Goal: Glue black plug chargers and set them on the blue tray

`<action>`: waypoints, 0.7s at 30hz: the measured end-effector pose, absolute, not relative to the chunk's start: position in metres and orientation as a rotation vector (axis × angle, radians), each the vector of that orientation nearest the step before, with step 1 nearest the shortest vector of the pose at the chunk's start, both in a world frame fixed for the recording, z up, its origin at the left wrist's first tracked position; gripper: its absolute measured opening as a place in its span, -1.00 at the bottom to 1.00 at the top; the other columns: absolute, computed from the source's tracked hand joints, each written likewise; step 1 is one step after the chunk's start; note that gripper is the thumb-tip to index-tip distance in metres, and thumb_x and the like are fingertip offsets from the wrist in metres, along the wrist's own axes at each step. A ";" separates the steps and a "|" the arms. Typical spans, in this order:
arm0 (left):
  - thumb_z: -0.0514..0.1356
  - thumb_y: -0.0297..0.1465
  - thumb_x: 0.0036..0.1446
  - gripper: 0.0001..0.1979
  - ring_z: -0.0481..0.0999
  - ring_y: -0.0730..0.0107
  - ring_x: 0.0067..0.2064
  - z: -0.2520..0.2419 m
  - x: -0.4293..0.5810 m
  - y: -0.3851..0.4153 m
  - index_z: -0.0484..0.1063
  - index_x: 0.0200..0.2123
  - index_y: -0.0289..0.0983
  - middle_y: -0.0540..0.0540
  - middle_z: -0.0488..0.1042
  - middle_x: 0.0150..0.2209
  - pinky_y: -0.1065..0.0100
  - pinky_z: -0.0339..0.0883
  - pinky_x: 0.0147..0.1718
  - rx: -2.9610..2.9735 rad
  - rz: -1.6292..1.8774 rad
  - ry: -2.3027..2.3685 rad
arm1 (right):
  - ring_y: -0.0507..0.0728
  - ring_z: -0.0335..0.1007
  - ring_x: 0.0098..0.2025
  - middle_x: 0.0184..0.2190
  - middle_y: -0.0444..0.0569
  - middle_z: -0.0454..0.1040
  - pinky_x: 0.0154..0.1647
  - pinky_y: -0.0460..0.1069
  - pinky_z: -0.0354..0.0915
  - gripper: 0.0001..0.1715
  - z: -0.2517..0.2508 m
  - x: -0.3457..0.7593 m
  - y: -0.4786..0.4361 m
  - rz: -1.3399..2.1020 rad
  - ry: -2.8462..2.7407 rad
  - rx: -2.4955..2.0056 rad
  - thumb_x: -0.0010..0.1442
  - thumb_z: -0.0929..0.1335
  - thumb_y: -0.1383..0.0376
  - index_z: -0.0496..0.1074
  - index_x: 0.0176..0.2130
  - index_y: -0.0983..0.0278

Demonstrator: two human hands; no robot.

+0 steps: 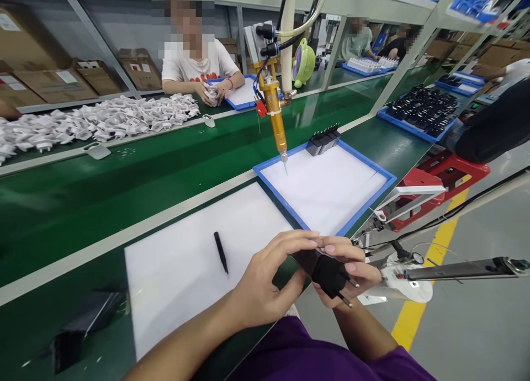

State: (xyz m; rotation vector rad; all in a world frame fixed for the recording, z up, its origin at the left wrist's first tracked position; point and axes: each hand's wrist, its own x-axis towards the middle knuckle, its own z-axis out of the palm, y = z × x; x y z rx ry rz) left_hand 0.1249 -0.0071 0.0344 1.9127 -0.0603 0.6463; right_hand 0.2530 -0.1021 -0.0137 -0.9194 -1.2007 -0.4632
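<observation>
My left hand (265,276) and my right hand (351,268) meet at the near edge of the bench, both closed around a small black plug-like part (329,276) with two metal pins sticking out to the right. My left fingers reach over its top; my right fingers wrap it from behind. A black pen-like tool (221,252) lies on the white board (182,270) just left of my hands. A blue-rimmed white tray (331,188) sits beyond my hands, with a row of black parts (323,139) at its far edge.
A gold dispensing nozzle (276,121) hangs over the tray's far left corner. The green conveyor (124,171) runs across. White parts (99,121) are heaped at the far left, where a person sits working. A red stool (443,176) and a metal fixture (414,270) stand to the right.
</observation>
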 end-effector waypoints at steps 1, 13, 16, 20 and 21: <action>0.12 -0.55 0.19 -0.56 0.33 0.17 0.20 0.034 0.123 -0.007 0.28 0.13 -0.14 -0.21 0.33 0.17 0.19 0.36 0.07 1.875 0.616 -0.013 | 0.12 0.46 -0.21 -0.20 -0.08 0.36 -0.38 0.09 0.51 -0.50 -0.016 0.253 -0.101 -0.471 -1.208 -0.927 0.10 0.39 0.37 0.17 0.00 0.15; 0.16 -0.33 0.22 -0.73 0.40 0.15 0.11 0.029 0.116 -0.013 0.41 -0.01 -0.15 -0.20 0.38 0.12 0.30 0.43 -0.15 1.711 0.616 0.199 | 0.17 0.47 -0.12 -0.11 -0.09 0.40 -0.33 0.20 0.53 -0.74 -0.037 0.247 -0.097 -0.515 -1.233 -0.938 0.16 0.37 0.32 0.18 -0.22 0.15; 0.16 -0.36 0.21 -0.74 0.42 0.17 0.09 0.029 0.116 -0.014 0.42 -0.02 -0.16 -0.20 0.42 0.08 0.30 0.42 -0.15 1.725 0.633 0.206 | 0.17 0.47 -0.10 -0.08 -0.11 0.38 -0.34 0.19 0.53 -0.76 -0.040 0.249 -0.099 -0.538 -1.279 -0.962 0.14 0.36 0.34 0.16 -0.28 0.16; 0.16 -0.40 0.20 -0.75 0.44 0.20 0.07 0.028 0.116 -0.014 0.43 -0.04 -0.15 -0.17 0.43 0.06 0.33 0.42 -0.16 1.727 0.646 0.196 | 0.17 0.45 -0.09 -0.07 -0.08 0.37 -0.34 0.18 0.54 -0.79 -0.039 0.250 -0.101 -0.565 -1.318 -0.962 0.15 0.34 0.36 0.16 -0.31 0.17; 0.16 -0.40 0.20 -0.75 0.45 0.20 0.07 0.029 0.116 -0.014 0.43 -0.04 -0.15 -0.17 0.44 0.05 0.32 0.43 -0.16 1.725 0.650 0.191 | 0.17 0.45 -0.09 -0.07 -0.08 0.37 -0.34 0.18 0.55 -0.81 -0.038 0.250 -0.102 -0.566 -1.332 -0.964 0.17 0.33 0.35 0.16 -0.31 0.18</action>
